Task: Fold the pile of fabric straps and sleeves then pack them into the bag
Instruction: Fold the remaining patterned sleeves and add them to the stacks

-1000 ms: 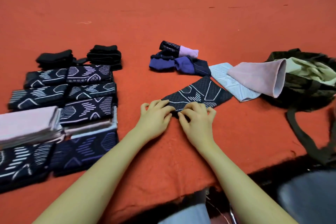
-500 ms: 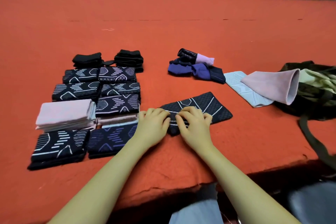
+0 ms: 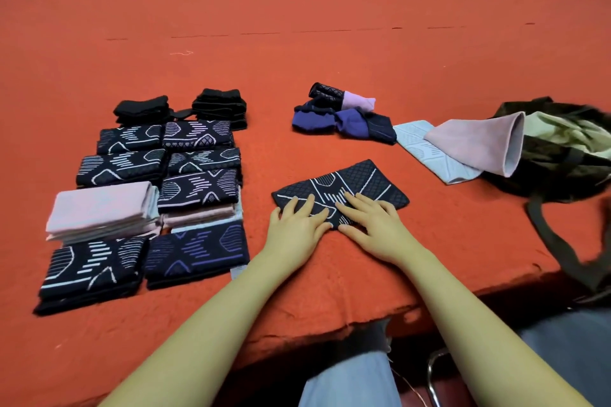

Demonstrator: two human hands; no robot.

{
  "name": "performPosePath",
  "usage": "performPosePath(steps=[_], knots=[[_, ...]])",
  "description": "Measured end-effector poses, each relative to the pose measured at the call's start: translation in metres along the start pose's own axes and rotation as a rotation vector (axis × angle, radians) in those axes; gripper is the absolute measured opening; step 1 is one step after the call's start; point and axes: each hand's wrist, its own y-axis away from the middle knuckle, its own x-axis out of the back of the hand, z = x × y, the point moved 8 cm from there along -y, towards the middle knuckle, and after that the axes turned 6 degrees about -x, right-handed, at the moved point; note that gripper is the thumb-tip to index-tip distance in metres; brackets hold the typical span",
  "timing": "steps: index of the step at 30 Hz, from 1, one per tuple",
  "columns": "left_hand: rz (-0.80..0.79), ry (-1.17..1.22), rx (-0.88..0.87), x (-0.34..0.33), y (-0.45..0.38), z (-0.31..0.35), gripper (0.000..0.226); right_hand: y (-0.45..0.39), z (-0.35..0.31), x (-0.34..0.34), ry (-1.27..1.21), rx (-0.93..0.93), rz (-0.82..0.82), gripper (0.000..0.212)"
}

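The dark olive fabric bag (image 3: pixel 558 155) is cut off by the right edge, far right of both hands; its dangling dark strap (image 3: pixel 562 248) looks blurred.

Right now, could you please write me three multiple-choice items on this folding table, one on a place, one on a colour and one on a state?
1. Where is the bag?
A. At the table's right edge
B. Among the folded stacks on the left
C. At the far rail

2. What colour is the table cover?
A. Green
B. Red-orange
C. White

3. How do the hands lie on the dark patterned sleeve?
A. Both lifted clear
B. Both flat, pressing it
C. One holds the bag

Answers:
1 A, it sits far right with its strap hanging over the edge.
2 B, the whole surface is red-orange.
3 B, the left hand and the right hand rest on it with straight fingers.
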Motion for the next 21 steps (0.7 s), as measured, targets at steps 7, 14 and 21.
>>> performPosePath(steps=[7,14,21], knots=[[0.118,-0.157,-0.258,0.033,0.002,-0.006,0.041,0.006,-0.015,0.01,0.037,0.094,0.133,0.046],[0.3,-0.305,-0.344,0.039,0.02,-0.015,0.043,0.02,-0.046,0.029,0.016,0.194,0.454,0.028],[0.175,-0.103,-0.127,0.022,0.017,-0.01,0.063,0.019,-0.007,0.032,-0.019,-0.172,0.464,0.034]])
